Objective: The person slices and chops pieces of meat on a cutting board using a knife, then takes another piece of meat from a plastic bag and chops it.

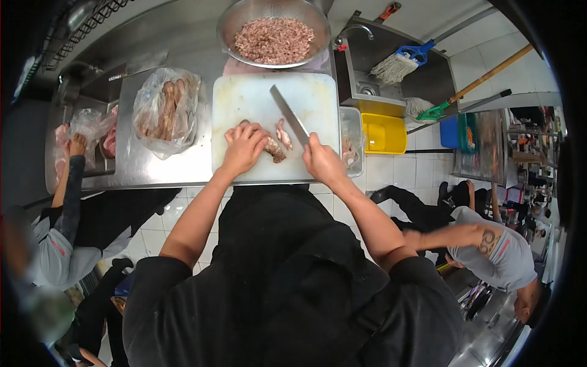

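Left hand (243,150) curls its fingers over the brown meat piece (275,150) on the white board (244,95), presumably pinning it against slipping. Right hand (324,163) grips the knife (290,115) by its handle, blade apart from the left fingers, likely for safety.

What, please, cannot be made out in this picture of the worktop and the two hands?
Head view: part of the mottled brown meat piece, covered by the left hand.
Head view: most of the handle of the long, steel-bladed knife, wrapped by the right hand.
Head view: the bottom of the round, shiny steel bowl, buried under finely chopped pink meat.
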Tool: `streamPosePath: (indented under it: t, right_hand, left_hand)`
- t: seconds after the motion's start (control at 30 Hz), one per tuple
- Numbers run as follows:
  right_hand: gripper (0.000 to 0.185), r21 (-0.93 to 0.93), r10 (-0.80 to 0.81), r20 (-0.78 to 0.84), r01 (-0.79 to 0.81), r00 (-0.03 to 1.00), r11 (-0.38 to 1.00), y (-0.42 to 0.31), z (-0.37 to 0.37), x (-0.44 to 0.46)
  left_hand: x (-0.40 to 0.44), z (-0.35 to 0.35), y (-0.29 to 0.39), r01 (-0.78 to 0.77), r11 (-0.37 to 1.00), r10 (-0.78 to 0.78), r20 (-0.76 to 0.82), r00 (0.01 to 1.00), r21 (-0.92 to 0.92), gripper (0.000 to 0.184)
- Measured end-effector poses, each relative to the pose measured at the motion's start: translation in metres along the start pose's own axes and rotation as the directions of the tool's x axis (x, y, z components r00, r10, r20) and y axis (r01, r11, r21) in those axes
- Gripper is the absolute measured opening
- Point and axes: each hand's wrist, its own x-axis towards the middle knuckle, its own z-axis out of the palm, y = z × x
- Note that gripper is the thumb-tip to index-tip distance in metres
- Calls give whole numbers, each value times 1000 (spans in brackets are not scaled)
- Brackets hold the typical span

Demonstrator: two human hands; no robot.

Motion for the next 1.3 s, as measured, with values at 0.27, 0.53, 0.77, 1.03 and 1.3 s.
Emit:
streamPosePath:
  t: [0.27,0.53,0.77,1.03,1.3]
  right_hand:
    - [26,-214,91,-64,-103,994,971,24,18,-4]
    - [24,-234,-15,63,30,998,972,-3,-4,-4]
    - [21,-200,115,297,-57,948,978,-56,-26,-41]
    - [25,-125,5,151,14,989,992,-34,35,3]
    - [22,-167,31,303,21,953,986,-52,-17,-29]
  left_hand:
    - [-3,5,4,-19,977,17,13,1000,214,26]
    - [-7,13,8,-12,966,26,-48,999,257,25]
    - [-6,17,16,58,967,-47,-51,998,249,24]
    - [-4,17,13,65,965,-55,-44,997,256,22]
    - [-6,13,18,79,977,-63,-83,995,198,22]
